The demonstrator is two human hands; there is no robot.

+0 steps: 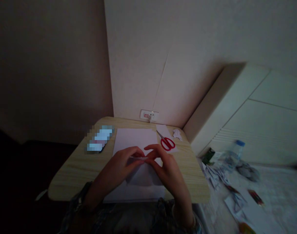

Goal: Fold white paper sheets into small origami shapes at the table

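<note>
My left hand (128,160) and my right hand (166,163) meet over the middle of the table, thumbs and fingertips pinching a small piece of white paper (141,158) between them. Only its thin edge shows; the fingers cover most of it. Beneath lie white paper sheets (135,138), with a shadow under my hands. Beyond my right hand, scissors with red handles (167,142) rest partly on another white paper piece (161,128), blades pointing toward the wall. A small folded paper shape (177,134) sits right of the scissors.
A blurred-out phone (99,140) lies at the left of the wooden table (72,175). Behind is a wall socket (149,115) with a plug in it. At right, a bed surface (280,188) bears a blue-capped bottle (237,149), paper scraps (214,175) and other small items.
</note>
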